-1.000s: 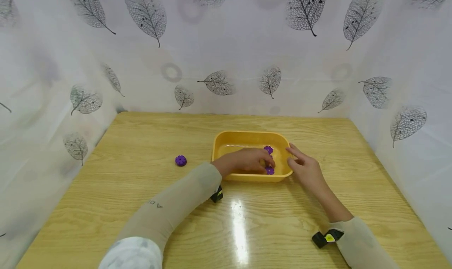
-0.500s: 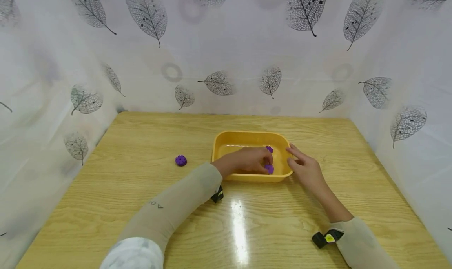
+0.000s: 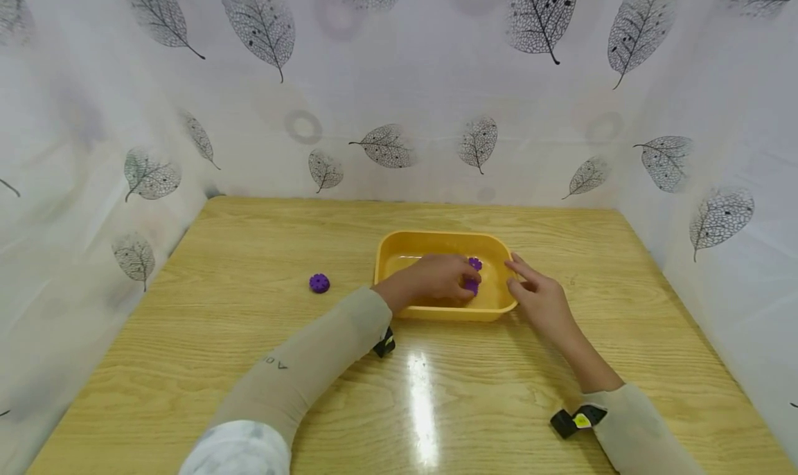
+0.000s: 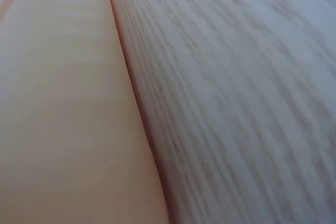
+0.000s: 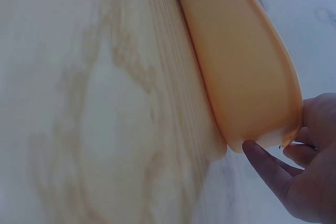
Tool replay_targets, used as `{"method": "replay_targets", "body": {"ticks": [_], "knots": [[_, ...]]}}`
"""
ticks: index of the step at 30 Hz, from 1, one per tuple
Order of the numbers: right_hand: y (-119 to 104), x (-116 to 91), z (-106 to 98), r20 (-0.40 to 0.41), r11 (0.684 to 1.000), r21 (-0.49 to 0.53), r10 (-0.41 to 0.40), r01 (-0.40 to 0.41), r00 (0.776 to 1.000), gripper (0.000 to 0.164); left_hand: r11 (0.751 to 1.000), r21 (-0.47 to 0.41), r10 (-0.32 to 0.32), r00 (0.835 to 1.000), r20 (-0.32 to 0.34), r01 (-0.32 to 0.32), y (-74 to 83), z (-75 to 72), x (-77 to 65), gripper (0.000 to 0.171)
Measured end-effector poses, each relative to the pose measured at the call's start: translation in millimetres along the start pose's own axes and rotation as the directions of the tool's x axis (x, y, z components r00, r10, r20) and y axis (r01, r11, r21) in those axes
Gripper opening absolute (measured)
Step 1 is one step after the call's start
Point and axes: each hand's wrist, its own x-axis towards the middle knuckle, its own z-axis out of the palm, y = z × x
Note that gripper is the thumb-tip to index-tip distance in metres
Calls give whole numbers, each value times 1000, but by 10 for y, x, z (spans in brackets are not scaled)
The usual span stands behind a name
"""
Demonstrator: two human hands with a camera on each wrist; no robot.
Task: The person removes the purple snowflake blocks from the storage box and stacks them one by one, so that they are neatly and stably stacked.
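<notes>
Slightly, the person's left hand (image 3: 436, 276) has moved toward the far wall of the yellow-orange rectangular plastic basin (image 3: 449, 314) since 0.5 s ago, bringing with it a small purple flower-shaped disc (image 3: 472, 287). That disc, inside the basin near its right end, showed more of its face then; now only a narrower part shows. The left hand's grip pinches it between thumb and fingers. The right hand (image 3: 544, 302) has stayed at the basin's right end, its grip holding the end wall.

The right wrist view adds what the head view hides: 1 finger against the basin's outside, low on the wall, with others at the rim. The left wrist view shows only the basin's outer wall beside the pale wood-grain tabletop (image 3: 218, 316); just the head view shows the purple pieces.

The basin's long axis runs left to right. The pinched disc's visible part runs roughly along the basin's short side; its facing I cannot tell. A 2nd purple flower-shaped disc (image 3: 475, 263) lies beyond it in the basin, and a round notched purple piece (image 3: 319, 283) sits left of the basin.
</notes>
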Motion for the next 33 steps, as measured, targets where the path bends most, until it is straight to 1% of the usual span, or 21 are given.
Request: {"method": "replay_targets", "body": {"ticks": [4, 10, 16, 23, 33], "knots": [[4, -3, -3, 7, 1000, 3, -2, 2, 1000, 44, 1000, -4, -19, 1000, -4, 19, 15, -16, -19, 34], [-6, -16, -11, 13, 1000, 17, 2, -3, 1000, 45, 999, -22, -47, 999, 7, 47, 41, -41, -34, 31], [-13, -19, -12, 11, 1000, 19, 9, -9, 1000, 45, 998, -20, -62, 998, 17, 63, 49, -54, -42, 30], [-8, -2, 1, -8, 1000, -1, 11, -11, 1000, 44, 998, 29, -53, 999, -5, 53, 16, -25, -34, 35], [-14, -1, 0, -3, 1000, 5, 18, -18, 1000, 44, 998, 36, -51, 999, -6, 51, -1, -16, -29, 38]]}}
